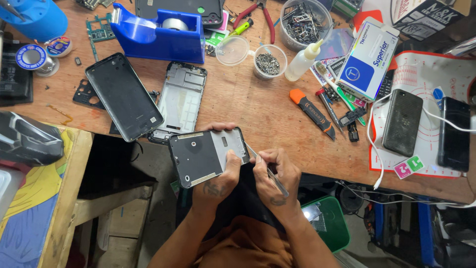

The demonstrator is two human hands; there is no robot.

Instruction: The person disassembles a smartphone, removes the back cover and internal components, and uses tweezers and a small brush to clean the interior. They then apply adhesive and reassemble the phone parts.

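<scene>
My left hand [221, 174] grips a dark phone frame [204, 155] at its right end, holding it flat just past the near edge of the wooden workbench [258, 111]. My right hand [275, 174] pinches thin metal tweezers [270, 172], whose tip touches the frame's right edge. On the bench behind lie a black phone back cover [123, 95] and a second, grey phone frame [179, 99].
A blue tape dispenser [161, 33], small cups of screws [267, 62], a glue bottle [303, 60], a white box [369, 60], an orange-handled tool [312, 112] and screwdrivers crowd the bench. Two phones [402, 122] lie on a white mat at right. A green bin [327, 221] sits below.
</scene>
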